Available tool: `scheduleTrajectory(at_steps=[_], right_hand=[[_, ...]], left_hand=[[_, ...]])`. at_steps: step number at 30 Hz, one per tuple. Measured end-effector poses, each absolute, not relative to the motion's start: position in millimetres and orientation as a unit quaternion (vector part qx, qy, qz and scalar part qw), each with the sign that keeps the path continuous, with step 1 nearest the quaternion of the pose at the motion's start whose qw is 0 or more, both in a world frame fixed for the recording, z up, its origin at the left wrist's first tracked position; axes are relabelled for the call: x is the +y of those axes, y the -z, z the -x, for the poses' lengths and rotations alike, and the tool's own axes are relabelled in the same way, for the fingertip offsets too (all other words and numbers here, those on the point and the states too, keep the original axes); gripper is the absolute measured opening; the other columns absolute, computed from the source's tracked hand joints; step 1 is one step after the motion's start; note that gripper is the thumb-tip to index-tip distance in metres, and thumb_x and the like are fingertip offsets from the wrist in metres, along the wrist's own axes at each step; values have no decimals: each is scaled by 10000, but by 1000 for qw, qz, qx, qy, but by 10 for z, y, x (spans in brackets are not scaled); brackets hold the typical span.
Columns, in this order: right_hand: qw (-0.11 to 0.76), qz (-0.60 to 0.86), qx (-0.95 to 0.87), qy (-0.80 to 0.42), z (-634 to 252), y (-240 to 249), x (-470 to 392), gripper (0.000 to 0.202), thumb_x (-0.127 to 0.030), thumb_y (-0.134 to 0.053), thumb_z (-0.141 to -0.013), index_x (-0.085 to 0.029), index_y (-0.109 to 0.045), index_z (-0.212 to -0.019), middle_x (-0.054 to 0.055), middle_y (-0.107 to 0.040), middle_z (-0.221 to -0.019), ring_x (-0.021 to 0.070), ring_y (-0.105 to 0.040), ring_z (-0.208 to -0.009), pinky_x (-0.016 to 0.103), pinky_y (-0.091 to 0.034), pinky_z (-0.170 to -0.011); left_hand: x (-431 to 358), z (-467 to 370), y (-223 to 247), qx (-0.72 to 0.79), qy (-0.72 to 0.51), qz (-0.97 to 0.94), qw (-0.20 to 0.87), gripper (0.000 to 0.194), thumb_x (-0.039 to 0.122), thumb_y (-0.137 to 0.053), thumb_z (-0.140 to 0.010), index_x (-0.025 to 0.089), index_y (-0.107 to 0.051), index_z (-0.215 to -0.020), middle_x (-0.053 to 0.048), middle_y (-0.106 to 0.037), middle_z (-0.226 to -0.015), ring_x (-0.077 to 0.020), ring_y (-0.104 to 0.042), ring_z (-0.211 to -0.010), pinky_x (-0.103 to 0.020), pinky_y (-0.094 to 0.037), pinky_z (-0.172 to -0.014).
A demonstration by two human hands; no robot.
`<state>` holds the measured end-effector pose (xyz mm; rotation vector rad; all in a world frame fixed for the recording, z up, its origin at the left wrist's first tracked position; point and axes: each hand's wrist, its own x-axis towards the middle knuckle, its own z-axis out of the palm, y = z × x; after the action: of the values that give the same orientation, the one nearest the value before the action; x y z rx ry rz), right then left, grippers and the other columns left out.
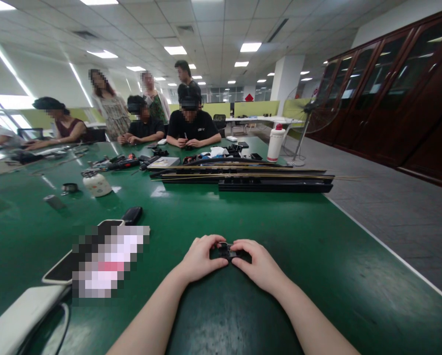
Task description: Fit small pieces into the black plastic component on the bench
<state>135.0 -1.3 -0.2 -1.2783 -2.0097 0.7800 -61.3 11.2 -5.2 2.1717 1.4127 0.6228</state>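
A small black part (227, 252), seemingly plastic, is held low over or on the green tabletop (221, 217) in front of me. My left hand (205, 256) grips its left end between thumb and fingers. From the other side, my right hand (253, 257) pinches its right end the same way. The fingertips of both hands nearly meet over it. A thin light edge shows along its top. Its exact kind is too small to make out, and the fingers hide both ends.
Long black rails (276, 186) with thin rods lie across the table ahead. A white bottle (276, 143) stands behind them. To the left are a phone (84, 251), a white box-like object (21, 320) with a cable, and a patterned jar (96, 184). Several people sit or stand beyond.
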Motion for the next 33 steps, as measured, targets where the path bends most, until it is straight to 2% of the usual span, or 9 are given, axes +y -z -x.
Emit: scheduleTrajectory(at_steps=[12, 17, 27, 33], right_hand=[[300, 476, -783, -267, -1339, -11, -36, 187, -204, -602, -736, -245, -653, -912, 46, -642, -1066, 218, -552, -1016, 392, -391, -912], [315, 479, -773, -271, -1336, 3, -37, 187, -192, -613, -723, -246, -651, -899, 43, -649, -1052, 219, -557, -1002, 397, -393, -909], [372, 495, -689, -376, -1354, -3, 16, 190, -234, -595, -727, -223, -636, -912, 40, -655, -1023, 211, -571, -997, 367, -395, -922], [405, 486, -640, -436, -1385, 39, 72, 205, -287, -611, -719, -208, -633, -907, 39, -674, -941, 209, -602, -919, 375, -419, -885]], left_hand=[[128, 625, 44, 479, -229, -814, 235, 394, 348, -646, -697, 253, -555, -1069, -14, -597, -1036, -200, -522, -970, -337, -381, -862], [131, 619, 49, 481, -218, -816, 233, 457, 348, -649, -696, 267, -531, -1131, -20, -596, -1059, -207, -517, -985, -343, -379, -870], [113, 604, 10, 493, -220, -809, 230, 395, 339, -645, -694, 259, -555, -1070, -8, -605, -1024, -200, -525, -957, -339, -383, -857], [115, 610, 11, 494, -215, -813, 220, 397, 347, -617, -720, 261, -544, -1101, -19, -595, -1062, -203, -518, -979, -342, -378, -865]])
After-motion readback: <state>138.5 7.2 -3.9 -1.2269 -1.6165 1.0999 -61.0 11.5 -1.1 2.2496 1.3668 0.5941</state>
